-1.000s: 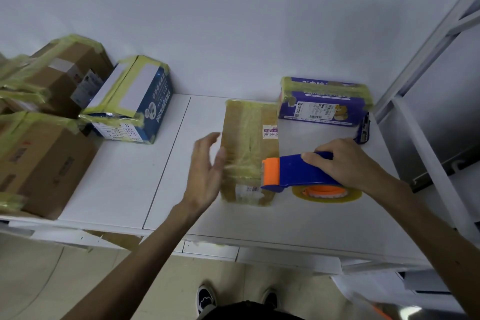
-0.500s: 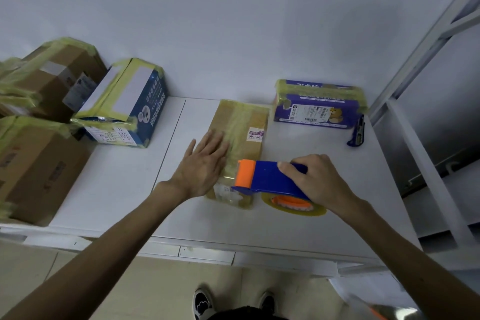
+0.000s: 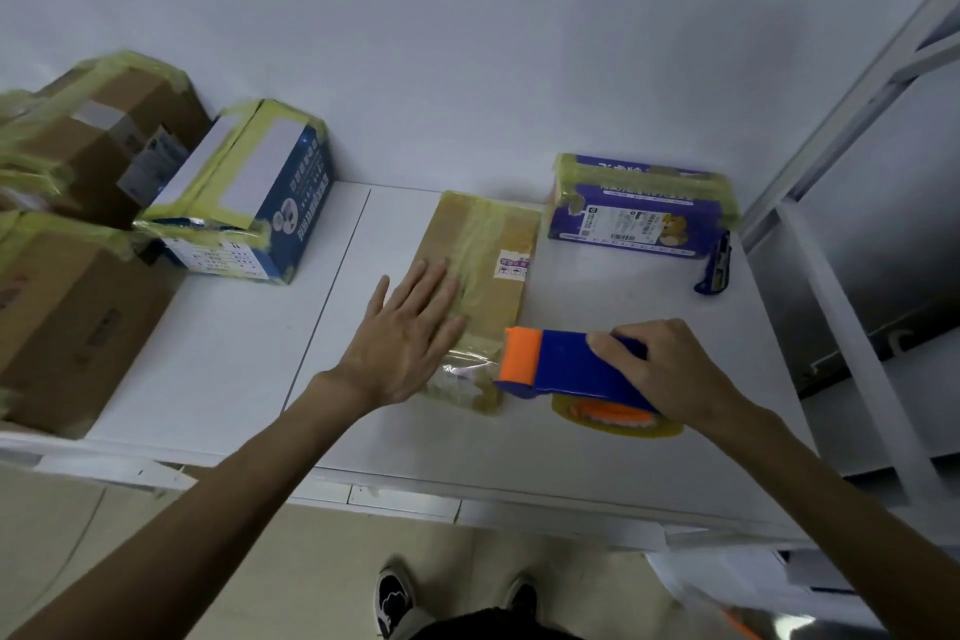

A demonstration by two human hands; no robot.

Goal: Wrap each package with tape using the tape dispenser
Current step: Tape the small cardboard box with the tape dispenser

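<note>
Centre of the frame, our left hand (image 3: 402, 340) lies flat with fingers straight, pressing on the brown package (image 3: 488, 250) on the white table (image 3: 249, 353). Just right of it, our right hand (image 3: 670, 374) grips the blue tape dispenser (image 3: 566, 364), fingers curled over its handle. Its orange end touches the package's near right corner, with the yellowish tape roll (image 3: 618, 418) beneath. Upper right sits a taped purple box (image 3: 644, 208); upper left, a taped blue-and-white box (image 3: 249, 203) beside brown cartons (image 3: 67, 307).
</note>
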